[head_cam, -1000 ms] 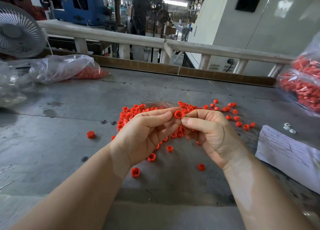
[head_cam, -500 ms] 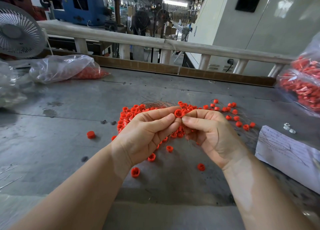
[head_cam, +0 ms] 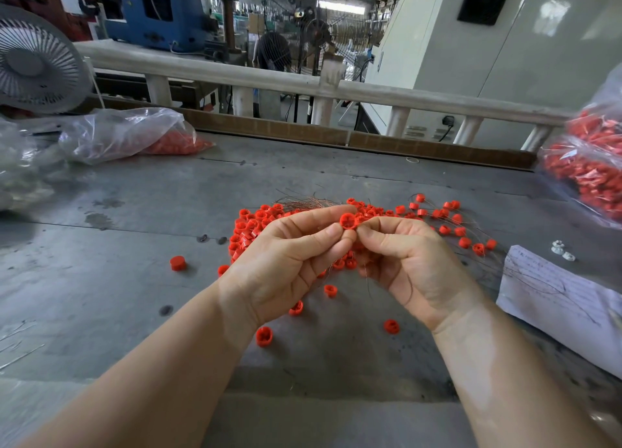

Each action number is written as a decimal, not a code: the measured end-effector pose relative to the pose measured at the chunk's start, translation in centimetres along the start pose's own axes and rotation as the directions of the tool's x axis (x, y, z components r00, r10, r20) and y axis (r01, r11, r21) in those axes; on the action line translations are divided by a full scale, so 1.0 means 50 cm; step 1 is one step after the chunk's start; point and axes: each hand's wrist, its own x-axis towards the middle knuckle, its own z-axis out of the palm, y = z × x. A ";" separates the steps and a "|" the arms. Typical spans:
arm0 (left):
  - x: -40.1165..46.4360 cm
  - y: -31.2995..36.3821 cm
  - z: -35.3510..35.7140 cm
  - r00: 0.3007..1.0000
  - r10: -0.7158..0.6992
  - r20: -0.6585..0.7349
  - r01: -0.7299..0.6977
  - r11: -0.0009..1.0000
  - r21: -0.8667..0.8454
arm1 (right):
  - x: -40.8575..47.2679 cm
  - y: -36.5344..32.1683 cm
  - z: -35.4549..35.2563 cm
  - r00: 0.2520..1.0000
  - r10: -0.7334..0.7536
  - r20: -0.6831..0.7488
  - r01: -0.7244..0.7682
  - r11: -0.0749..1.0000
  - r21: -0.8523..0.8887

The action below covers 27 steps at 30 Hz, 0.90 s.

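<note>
Two hands meet just above the pile point(head_cam: 250, 227) on the table point(head_cam: 128, 286): our left hand point(head_cam: 289, 262) pinches one red cap point(head_cam: 347, 221) between thumb and forefinger, open face toward us, so our right hand point(head_cam: 412, 262), fingertips pinched at its rim, can likely thread wire through.
</note>
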 end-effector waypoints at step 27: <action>0.006 -0.012 0.008 0.995 0.098 -0.034 -0.099 0.995 -0.022 | 0.005 0.009 0.005 0.999 0.017 -0.038 -0.014 0.998 0.067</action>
